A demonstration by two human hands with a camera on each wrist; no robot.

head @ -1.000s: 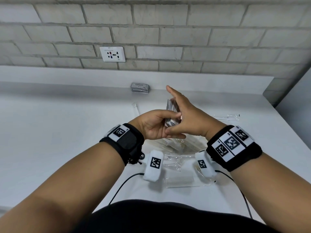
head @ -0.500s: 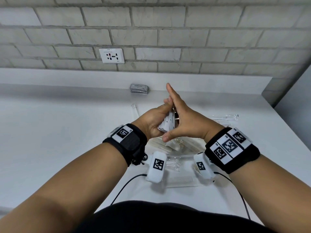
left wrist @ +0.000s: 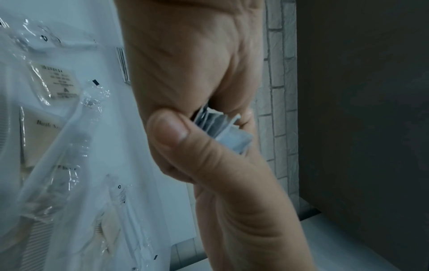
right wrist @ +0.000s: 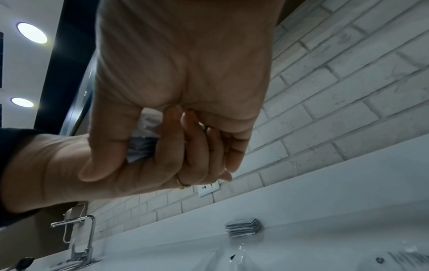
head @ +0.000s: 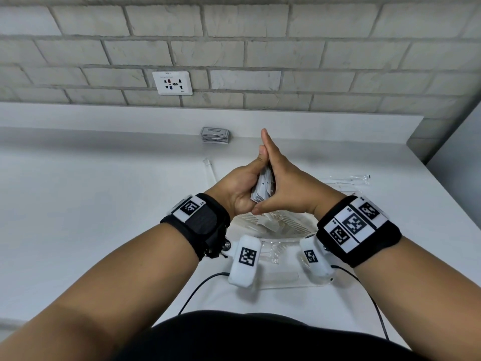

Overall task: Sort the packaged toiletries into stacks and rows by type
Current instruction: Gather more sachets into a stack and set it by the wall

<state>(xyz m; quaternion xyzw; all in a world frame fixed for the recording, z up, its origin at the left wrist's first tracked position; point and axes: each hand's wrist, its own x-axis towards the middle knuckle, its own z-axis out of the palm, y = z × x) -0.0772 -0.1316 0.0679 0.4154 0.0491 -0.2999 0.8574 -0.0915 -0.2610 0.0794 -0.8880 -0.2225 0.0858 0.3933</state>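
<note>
My left hand [head: 239,191] clamps the sachets [head: 264,187]; against it my right hand [head: 289,188], fingers straight, presses them flat, I think to square edges.

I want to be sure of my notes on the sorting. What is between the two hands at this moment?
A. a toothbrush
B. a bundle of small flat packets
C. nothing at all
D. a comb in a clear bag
B: the left hand grips a bundle of small flat packets, and the right hand presses against it with straight fingers.
</note>
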